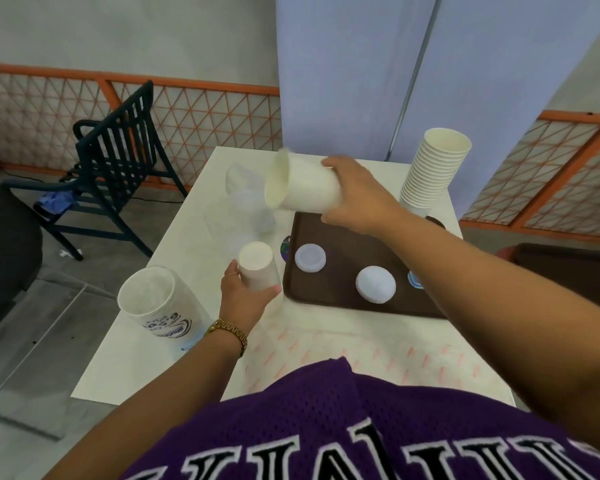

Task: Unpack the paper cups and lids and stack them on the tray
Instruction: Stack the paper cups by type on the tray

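My right hand [357,195] grips a white paper cup [302,190] held on its side above the far edge of the brown tray [347,251], mouth pointing left. My left hand [243,292] holds another white cup [258,265] bottom-up, just left of the tray. A tall stack of paper cups [433,171] stands at the tray's far right corner. Two white lids [310,258] [375,284] lie flat on the tray. Crumpled clear plastic wrapping [243,206] lies on the table left of the tray.
A sleeve of lids in printed plastic [160,306] lies near the white table's left edge [125,327]. A dark slatted chair [111,157] stands on the floor to the left. An orange lattice fence runs behind, with a blue panel behind the table.
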The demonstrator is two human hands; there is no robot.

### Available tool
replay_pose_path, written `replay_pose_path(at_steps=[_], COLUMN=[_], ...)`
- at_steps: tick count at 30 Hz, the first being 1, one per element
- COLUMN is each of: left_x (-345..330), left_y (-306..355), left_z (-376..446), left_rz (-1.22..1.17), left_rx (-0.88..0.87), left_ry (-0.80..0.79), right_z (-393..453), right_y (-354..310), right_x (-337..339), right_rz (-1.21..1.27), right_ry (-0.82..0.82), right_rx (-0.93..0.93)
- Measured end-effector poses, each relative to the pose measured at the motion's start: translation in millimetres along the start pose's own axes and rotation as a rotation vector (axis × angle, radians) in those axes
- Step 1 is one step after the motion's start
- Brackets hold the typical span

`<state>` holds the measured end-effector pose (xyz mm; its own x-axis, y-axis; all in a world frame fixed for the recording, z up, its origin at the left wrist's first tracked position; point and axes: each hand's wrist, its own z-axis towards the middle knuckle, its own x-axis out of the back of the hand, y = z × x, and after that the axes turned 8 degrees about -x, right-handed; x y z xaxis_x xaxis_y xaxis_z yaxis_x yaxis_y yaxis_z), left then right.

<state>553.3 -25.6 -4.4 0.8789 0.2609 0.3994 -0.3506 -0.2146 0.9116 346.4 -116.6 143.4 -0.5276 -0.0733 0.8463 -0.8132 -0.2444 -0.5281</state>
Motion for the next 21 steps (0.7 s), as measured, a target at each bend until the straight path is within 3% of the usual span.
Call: replay_pose_path(at_steps=[2,4,8,12,18,21], left_x=[-1,-2,-5,-5,-9,-10], left_y=[1,1,7,6,3,-1], left_z=[1,1,1,2,4,7], left_rz=[-0.02,-0.039,-0.027,-0.016,-0.014,-0.031], left_rx=[0.003,0.005,-0.012,0.001,0.005,0.015], left_ry=[0.023,0.049,0.074,0.084,0.112,0.114], right_z=[-10,-17,-21,-12,29,52], right_y=[21,41,65,75,111,131], right_x=[0,-7,-16,8,89,111], right_rz=[0.491,0.824,1.138,1.045,0.834,0.756], right_ry=[-0.043,-0.032,-0.001,0.144,0.542,0.628], right_rx=[-0.127,-0.229,-0.301,-0.302,-0.367,-0.403])
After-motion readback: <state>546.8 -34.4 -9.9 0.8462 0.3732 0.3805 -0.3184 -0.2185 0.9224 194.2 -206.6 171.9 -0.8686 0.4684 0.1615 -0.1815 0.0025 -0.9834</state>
